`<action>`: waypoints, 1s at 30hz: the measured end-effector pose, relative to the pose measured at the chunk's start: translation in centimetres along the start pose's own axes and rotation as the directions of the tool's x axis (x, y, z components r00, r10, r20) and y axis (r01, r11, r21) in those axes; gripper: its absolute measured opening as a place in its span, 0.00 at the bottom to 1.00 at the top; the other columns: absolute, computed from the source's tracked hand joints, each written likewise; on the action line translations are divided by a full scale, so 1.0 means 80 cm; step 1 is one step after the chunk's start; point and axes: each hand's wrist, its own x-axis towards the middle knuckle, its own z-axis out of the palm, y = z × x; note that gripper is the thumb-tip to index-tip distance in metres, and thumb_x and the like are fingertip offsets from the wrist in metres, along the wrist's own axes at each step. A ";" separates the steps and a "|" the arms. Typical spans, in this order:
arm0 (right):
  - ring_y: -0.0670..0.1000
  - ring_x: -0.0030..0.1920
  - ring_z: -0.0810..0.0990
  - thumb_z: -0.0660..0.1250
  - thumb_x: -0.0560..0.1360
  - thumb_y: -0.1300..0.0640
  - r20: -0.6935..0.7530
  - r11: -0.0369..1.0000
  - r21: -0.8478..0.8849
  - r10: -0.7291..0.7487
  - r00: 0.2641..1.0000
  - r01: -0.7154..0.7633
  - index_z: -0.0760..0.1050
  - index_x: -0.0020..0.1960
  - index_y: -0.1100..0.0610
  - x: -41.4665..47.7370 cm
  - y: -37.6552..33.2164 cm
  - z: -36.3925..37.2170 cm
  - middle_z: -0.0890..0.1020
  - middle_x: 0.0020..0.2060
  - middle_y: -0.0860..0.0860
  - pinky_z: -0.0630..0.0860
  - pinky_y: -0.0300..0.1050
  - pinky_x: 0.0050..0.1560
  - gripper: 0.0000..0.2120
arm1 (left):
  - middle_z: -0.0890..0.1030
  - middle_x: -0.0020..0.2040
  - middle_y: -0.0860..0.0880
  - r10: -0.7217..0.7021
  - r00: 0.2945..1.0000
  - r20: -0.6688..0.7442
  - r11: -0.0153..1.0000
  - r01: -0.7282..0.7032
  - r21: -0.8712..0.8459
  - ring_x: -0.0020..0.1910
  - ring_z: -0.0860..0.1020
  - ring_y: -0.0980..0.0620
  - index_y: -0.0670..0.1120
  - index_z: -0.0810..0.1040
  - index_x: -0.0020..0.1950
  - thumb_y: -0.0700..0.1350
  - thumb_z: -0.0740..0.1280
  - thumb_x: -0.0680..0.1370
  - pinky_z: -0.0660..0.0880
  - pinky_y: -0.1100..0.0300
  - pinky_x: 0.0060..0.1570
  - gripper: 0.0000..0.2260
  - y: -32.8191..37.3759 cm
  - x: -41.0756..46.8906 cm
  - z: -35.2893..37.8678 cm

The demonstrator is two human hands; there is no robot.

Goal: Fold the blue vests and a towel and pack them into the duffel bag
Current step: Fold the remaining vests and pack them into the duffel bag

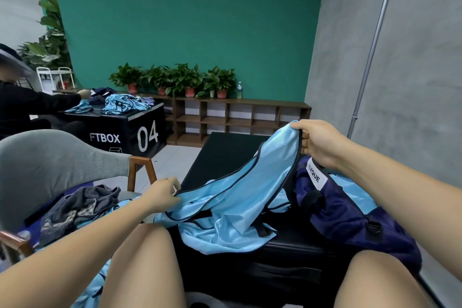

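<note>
Blue vest (225, 197) spans left hand (162, 195) to right hand (317, 142), grips seemingly pinching its trim.

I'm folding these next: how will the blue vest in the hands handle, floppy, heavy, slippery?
Probably floppy: the blue vest sags between the left hand and right hand. Likely light, since grips at its edges hold it up. Its sheen suggests it may slide on the black bench.

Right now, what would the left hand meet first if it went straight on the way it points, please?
The left hand would probably run into the draped blue vest it pinches; the duffel bag lies beyond.
</note>
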 end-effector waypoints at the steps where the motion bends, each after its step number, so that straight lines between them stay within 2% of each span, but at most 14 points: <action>1: 0.56 0.43 0.83 0.66 0.83 0.59 -0.012 1.000 0.000 0.000 1.000 0.000 0.83 0.50 0.59 0.000 -0.001 -0.005 0.86 0.45 0.57 0.79 0.49 0.47 0.08 | 0.81 0.57 0.48 -0.023 1.000 0.004 0.999 0.023 -0.036 0.53 0.78 0.49 0.50 0.77 0.62 0.45 0.70 0.77 0.73 0.58 0.47 0.14 -0.003 0.000 -0.004; 4: 0.55 0.42 0.84 0.66 0.83 0.58 -0.049 1.000 0.011 0.006 0.999 -0.005 0.82 0.56 0.60 0.003 -0.005 -0.021 0.86 0.47 0.57 0.80 0.49 0.47 0.08 | 0.83 0.53 0.45 -0.139 0.990 0.023 0.965 0.141 -0.222 0.46 0.79 0.49 0.50 0.77 0.60 0.44 0.68 0.79 0.74 0.58 0.41 0.10 -0.014 -0.001 -0.018; 7: 0.54 0.41 0.83 0.66 0.83 0.58 -0.067 0.999 0.038 0.006 0.998 -0.004 0.82 0.54 0.59 0.007 -0.011 -0.030 0.85 0.46 0.56 0.79 0.48 0.47 0.08 | 0.81 0.54 0.41 -0.284 0.955 0.084 0.812 0.287 -0.508 0.45 0.79 0.45 0.50 0.77 0.59 0.49 0.67 0.81 0.77 0.53 0.43 0.08 -0.016 -0.002 -0.035; 10: 0.53 0.40 0.83 0.65 0.84 0.57 -0.065 0.997 0.083 -0.001 0.998 0.006 0.81 0.51 0.57 0.006 -0.023 -0.034 0.86 0.42 0.53 0.78 0.48 0.48 0.07 | 0.80 0.52 0.40 -0.338 0.910 0.239 0.604 0.405 -0.686 0.43 0.80 0.42 0.44 0.77 0.63 0.57 0.67 0.81 0.79 0.55 0.39 0.18 -0.009 -0.005 -0.060; 12: 0.51 0.39 0.83 0.65 0.84 0.57 -0.060 0.994 0.105 -0.014 0.998 0.021 0.80 0.50 0.56 0.005 -0.035 -0.035 0.86 0.39 0.51 0.77 0.46 0.47 0.08 | 0.79 0.48 0.40 -0.320 0.901 0.291 0.514 0.424 -0.746 0.40 0.80 0.42 0.42 0.77 0.61 0.60 0.69 0.79 0.77 0.55 0.37 0.22 -0.005 -0.003 -0.076; 14: 0.50 0.37 0.83 0.64 0.84 0.57 -0.054 0.993 0.115 -0.029 0.998 0.035 0.80 0.49 0.55 0.002 -0.048 -0.036 0.86 0.38 0.50 0.77 0.45 0.44 0.08 | 0.78 0.45 0.42 -0.298 0.918 0.262 0.438 0.376 -0.817 0.39 0.77 0.45 0.44 0.77 0.57 0.57 0.70 0.78 0.74 0.55 0.39 0.18 0.003 -0.001 -0.096; 16: 0.50 0.37 0.83 0.65 0.84 0.56 -0.052 0.991 0.124 -0.044 0.998 0.050 0.79 0.49 0.55 0.001 -0.061 -0.039 0.85 0.39 0.50 0.77 0.46 0.43 0.07 | 0.82 0.47 0.43 -0.275 0.936 0.218 0.365 0.311 -0.878 0.42 0.79 0.46 0.45 0.79 0.59 0.52 0.72 0.76 0.76 0.54 0.44 0.16 0.016 0.002 -0.122; 18: 0.51 0.37 0.82 0.66 0.84 0.55 -0.063 0.989 0.131 -0.059 0.996 0.067 0.79 0.50 0.55 0.000 -0.075 -0.040 0.85 0.40 0.51 0.77 0.46 0.44 0.06 | 0.85 0.50 0.42 -0.224 0.958 0.176 0.334 0.246 -0.910 0.45 0.82 0.45 0.44 0.81 0.61 0.46 0.72 0.74 0.78 0.52 0.48 0.16 0.030 -0.001 -0.154; 22: 0.51 0.39 0.82 0.68 0.84 0.55 -0.093 0.981 0.155 -0.100 0.991 0.114 0.79 0.52 0.55 0.001 -0.106 -0.046 0.84 0.42 0.52 0.78 0.46 0.46 0.05 | 0.84 0.44 0.42 -0.124 0.988 0.094 0.288 0.127 -0.949 0.36 0.82 0.45 0.43 0.80 0.46 0.38 0.68 0.77 0.81 0.52 0.44 0.02 0.071 -0.018 -0.226; 24: 0.51 0.40 0.83 0.69 0.83 0.55 -0.116 0.973 0.182 -0.122 0.986 0.141 0.79 0.51 0.55 0.001 -0.123 -0.050 0.84 0.43 0.52 0.78 0.47 0.48 0.05 | 0.84 0.48 0.42 -0.061 0.996 0.065 0.260 0.078 -0.963 0.40 0.83 0.45 0.45 0.79 0.48 0.40 0.71 0.78 0.82 0.51 0.48 0.01 0.086 -0.026 -0.264; 26: 0.51 0.41 0.83 0.69 0.83 0.54 -0.137 0.965 0.201 -0.143 0.980 0.169 0.80 0.51 0.54 0.001 -0.142 -0.056 0.85 0.43 0.52 0.79 0.47 0.48 0.05 | 0.85 0.58 0.42 0.011 0.999 0.036 0.229 0.033 -0.973 0.51 0.85 0.43 0.46 0.81 0.58 0.44 0.75 0.77 0.79 0.48 0.59 0.11 0.094 -0.033 -0.299; 28: 0.50 0.39 0.84 0.68 0.84 0.54 -0.142 0.957 0.218 -0.162 0.977 0.191 0.80 0.51 0.54 -0.002 -0.163 -0.062 0.85 0.43 0.51 0.79 0.46 0.46 0.05 | 0.86 0.61 0.44 0.058 0.998 -0.020 0.205 -0.031 -0.978 0.55 0.85 0.44 0.47 0.81 0.64 0.47 0.77 0.77 0.79 0.48 0.58 0.17 0.104 -0.043 -0.337; 30: 0.49 0.39 0.85 0.67 0.84 0.54 -0.148 0.946 0.245 -0.181 0.972 0.213 0.80 0.54 0.55 -0.006 -0.184 -0.067 0.86 0.43 0.51 0.80 0.45 0.44 0.05 | 0.86 0.60 0.46 0.089 0.989 -0.115 0.188 -0.130 -0.974 0.53 0.85 0.46 0.50 0.82 0.65 0.49 0.78 0.76 0.78 0.50 0.56 0.18 0.115 -0.053 -0.372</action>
